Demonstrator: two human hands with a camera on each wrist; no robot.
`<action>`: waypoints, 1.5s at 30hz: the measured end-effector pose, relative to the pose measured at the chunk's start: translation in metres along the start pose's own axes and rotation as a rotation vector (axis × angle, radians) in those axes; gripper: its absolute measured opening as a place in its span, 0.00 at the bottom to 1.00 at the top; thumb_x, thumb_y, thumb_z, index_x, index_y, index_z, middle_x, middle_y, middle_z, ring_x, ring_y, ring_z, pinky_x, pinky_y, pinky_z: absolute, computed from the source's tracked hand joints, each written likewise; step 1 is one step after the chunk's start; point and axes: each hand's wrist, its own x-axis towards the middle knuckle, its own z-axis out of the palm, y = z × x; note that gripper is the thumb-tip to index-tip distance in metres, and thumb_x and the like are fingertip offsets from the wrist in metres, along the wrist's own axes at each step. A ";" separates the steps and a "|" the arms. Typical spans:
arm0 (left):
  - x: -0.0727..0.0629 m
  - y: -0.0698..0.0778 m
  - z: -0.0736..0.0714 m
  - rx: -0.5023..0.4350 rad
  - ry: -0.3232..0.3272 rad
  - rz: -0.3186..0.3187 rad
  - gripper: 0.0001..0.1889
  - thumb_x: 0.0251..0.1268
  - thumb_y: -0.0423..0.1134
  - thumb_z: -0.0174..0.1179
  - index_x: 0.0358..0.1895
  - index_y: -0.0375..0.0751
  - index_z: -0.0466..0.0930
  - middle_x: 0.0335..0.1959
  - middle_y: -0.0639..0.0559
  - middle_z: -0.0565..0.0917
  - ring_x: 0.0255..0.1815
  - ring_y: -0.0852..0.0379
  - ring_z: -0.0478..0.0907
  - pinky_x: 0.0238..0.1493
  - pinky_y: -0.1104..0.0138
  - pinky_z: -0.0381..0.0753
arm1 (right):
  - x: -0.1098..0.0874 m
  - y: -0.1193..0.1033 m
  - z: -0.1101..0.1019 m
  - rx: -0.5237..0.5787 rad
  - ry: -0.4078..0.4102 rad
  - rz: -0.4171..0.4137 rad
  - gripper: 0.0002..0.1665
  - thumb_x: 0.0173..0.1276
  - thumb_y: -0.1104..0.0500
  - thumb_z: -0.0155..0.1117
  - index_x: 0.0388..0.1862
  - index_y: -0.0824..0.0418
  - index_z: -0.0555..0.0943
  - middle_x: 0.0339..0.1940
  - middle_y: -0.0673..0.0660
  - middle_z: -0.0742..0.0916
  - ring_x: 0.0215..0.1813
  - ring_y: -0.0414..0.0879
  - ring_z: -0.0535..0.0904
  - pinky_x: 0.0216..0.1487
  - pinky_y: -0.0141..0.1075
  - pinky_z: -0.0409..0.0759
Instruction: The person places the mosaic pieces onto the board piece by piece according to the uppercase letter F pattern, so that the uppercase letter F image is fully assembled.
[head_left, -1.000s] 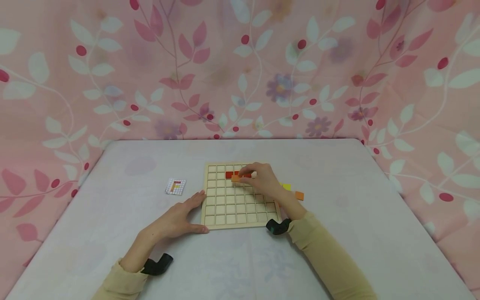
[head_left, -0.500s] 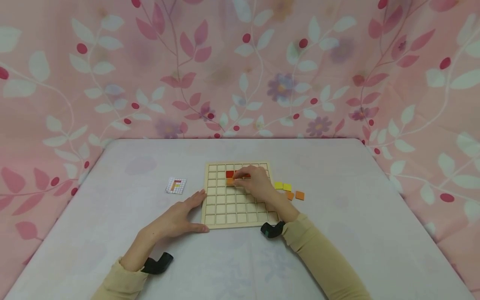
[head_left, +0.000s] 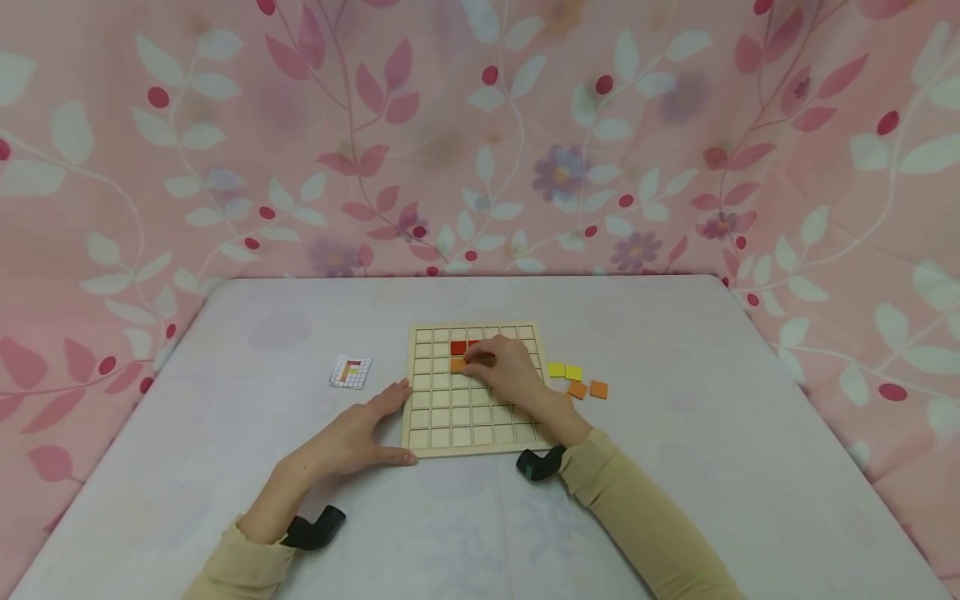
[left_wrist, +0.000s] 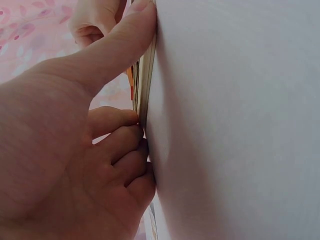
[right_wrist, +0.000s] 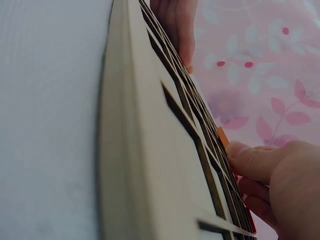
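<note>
My right hand pinches a square orange tile at its right side, over the cell just below the leftmost red tile. In the right wrist view the orange tile stands tilted up from the grid beside the thumb. A wooden grid board lies under this hand, which hides part of the red row. My left hand rests at the board's left side, fingertips at the edge and thumb by the near left corner. The left wrist view shows the left thumb against the board's side.
Two yellow tiles lie right of the board, with loose orange tiles nearby. A small pattern card with a coloured F shape lies left of the board. The table has a white cloth, with a floral curtain behind.
My right hand has moved slightly left and towards me, bringing the orange tile from beside the red row to the cell beneath its left end. The left hand stays put.
</note>
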 end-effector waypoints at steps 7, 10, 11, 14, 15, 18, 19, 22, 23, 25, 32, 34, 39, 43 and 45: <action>0.000 0.001 -0.001 0.001 -0.003 0.003 0.55 0.51 0.59 0.74 0.79 0.42 0.55 0.81 0.47 0.54 0.81 0.41 0.50 0.76 0.43 0.55 | 0.000 0.001 -0.001 -0.040 0.021 -0.038 0.11 0.63 0.56 0.74 0.44 0.57 0.89 0.40 0.50 0.89 0.46 0.44 0.82 0.51 0.39 0.80; 0.000 0.001 -0.001 0.003 -0.002 0.003 0.55 0.51 0.59 0.74 0.79 0.42 0.55 0.81 0.47 0.54 0.81 0.41 0.50 0.76 0.43 0.55 | 0.000 0.002 0.000 -0.055 0.023 -0.054 0.12 0.63 0.56 0.74 0.45 0.57 0.89 0.40 0.50 0.90 0.46 0.45 0.82 0.51 0.39 0.80; 0.000 0.001 -0.001 0.003 -0.001 0.002 0.55 0.51 0.59 0.74 0.79 0.42 0.55 0.81 0.47 0.54 0.81 0.41 0.50 0.76 0.43 0.55 | 0.000 0.003 0.000 -0.059 0.026 -0.062 0.12 0.63 0.56 0.74 0.45 0.57 0.89 0.40 0.50 0.90 0.46 0.45 0.83 0.50 0.39 0.80; 0.000 0.001 -0.001 0.004 -0.001 0.001 0.55 0.50 0.59 0.74 0.79 0.41 0.56 0.81 0.46 0.54 0.81 0.41 0.50 0.76 0.43 0.55 | 0.000 0.004 0.001 -0.069 0.039 -0.084 0.12 0.63 0.56 0.75 0.45 0.58 0.89 0.40 0.51 0.90 0.45 0.44 0.83 0.49 0.38 0.81; 0.001 0.001 -0.001 0.004 -0.002 0.000 0.55 0.50 0.59 0.74 0.79 0.41 0.55 0.81 0.46 0.54 0.81 0.41 0.50 0.76 0.43 0.55 | 0.000 0.005 0.002 -0.071 0.046 -0.088 0.12 0.62 0.56 0.75 0.44 0.58 0.89 0.39 0.51 0.89 0.44 0.44 0.83 0.48 0.38 0.81; 0.000 0.000 -0.001 0.002 -0.002 0.002 0.55 0.50 0.59 0.74 0.79 0.41 0.56 0.81 0.46 0.54 0.81 0.41 0.49 0.76 0.43 0.55 | 0.000 0.005 0.002 -0.071 0.066 -0.101 0.11 0.62 0.57 0.76 0.43 0.58 0.89 0.38 0.51 0.89 0.43 0.45 0.83 0.47 0.38 0.81; 0.000 0.000 -0.001 0.002 -0.001 0.004 0.55 0.50 0.59 0.74 0.79 0.41 0.56 0.81 0.47 0.54 0.81 0.41 0.50 0.76 0.43 0.55 | 0.000 0.005 0.002 -0.072 0.071 -0.104 0.11 0.62 0.57 0.76 0.43 0.58 0.89 0.38 0.51 0.89 0.43 0.45 0.82 0.46 0.38 0.81; 0.000 0.001 -0.001 0.002 0.003 0.010 0.55 0.50 0.59 0.74 0.79 0.41 0.56 0.81 0.46 0.54 0.81 0.40 0.50 0.76 0.42 0.55 | -0.001 0.005 0.002 -0.069 0.081 -0.108 0.11 0.61 0.58 0.76 0.42 0.58 0.89 0.38 0.51 0.89 0.43 0.45 0.82 0.46 0.39 0.81; 0.000 0.001 -0.001 0.002 0.005 0.012 0.55 0.51 0.59 0.74 0.79 0.41 0.56 0.81 0.46 0.54 0.81 0.40 0.50 0.76 0.42 0.55 | -0.001 0.005 0.002 -0.069 0.082 -0.108 0.11 0.61 0.58 0.76 0.42 0.58 0.89 0.38 0.51 0.89 0.43 0.45 0.82 0.45 0.38 0.81; -0.001 0.001 -0.002 0.002 0.007 0.014 0.55 0.51 0.58 0.74 0.79 0.41 0.56 0.81 0.46 0.54 0.81 0.40 0.50 0.76 0.42 0.55 | -0.001 0.004 0.002 -0.072 0.084 -0.106 0.11 0.61 0.58 0.76 0.43 0.58 0.89 0.38 0.52 0.89 0.43 0.45 0.82 0.45 0.38 0.81; -0.001 0.002 -0.002 0.004 0.003 0.012 0.55 0.51 0.59 0.74 0.79 0.41 0.56 0.81 0.46 0.54 0.81 0.40 0.50 0.76 0.42 0.55 | -0.002 0.004 0.003 -0.066 0.082 -0.103 0.11 0.61 0.58 0.76 0.43 0.59 0.89 0.38 0.52 0.89 0.43 0.45 0.83 0.44 0.37 0.81; -0.001 0.002 -0.002 0.004 0.003 0.010 0.55 0.51 0.59 0.74 0.79 0.41 0.56 0.81 0.46 0.54 0.81 0.40 0.50 0.76 0.42 0.55 | -0.002 0.004 0.003 -0.064 0.083 -0.108 0.11 0.61 0.58 0.76 0.43 0.59 0.89 0.38 0.52 0.89 0.43 0.45 0.82 0.44 0.37 0.81; -0.001 0.002 -0.002 0.004 0.003 0.007 0.55 0.51 0.58 0.74 0.79 0.41 0.56 0.81 0.46 0.54 0.81 0.40 0.50 0.76 0.42 0.55 | -0.002 0.004 0.002 -0.063 0.083 -0.117 0.11 0.61 0.58 0.76 0.43 0.59 0.89 0.38 0.52 0.89 0.43 0.46 0.82 0.45 0.38 0.81; -0.001 0.002 -0.002 0.007 0.003 0.011 0.54 0.51 0.59 0.74 0.79 0.40 0.56 0.81 0.45 0.54 0.81 0.40 0.50 0.75 0.42 0.55 | -0.002 0.004 0.002 -0.063 0.080 -0.118 0.11 0.61 0.58 0.76 0.43 0.59 0.89 0.38 0.53 0.89 0.43 0.46 0.82 0.46 0.40 0.81; -0.001 0.001 -0.002 0.008 0.003 0.011 0.54 0.51 0.59 0.74 0.79 0.40 0.56 0.81 0.45 0.54 0.81 0.40 0.50 0.75 0.42 0.56 | -0.002 0.004 0.002 -0.063 0.081 -0.122 0.11 0.61 0.58 0.76 0.42 0.59 0.89 0.38 0.52 0.89 0.43 0.46 0.82 0.46 0.40 0.80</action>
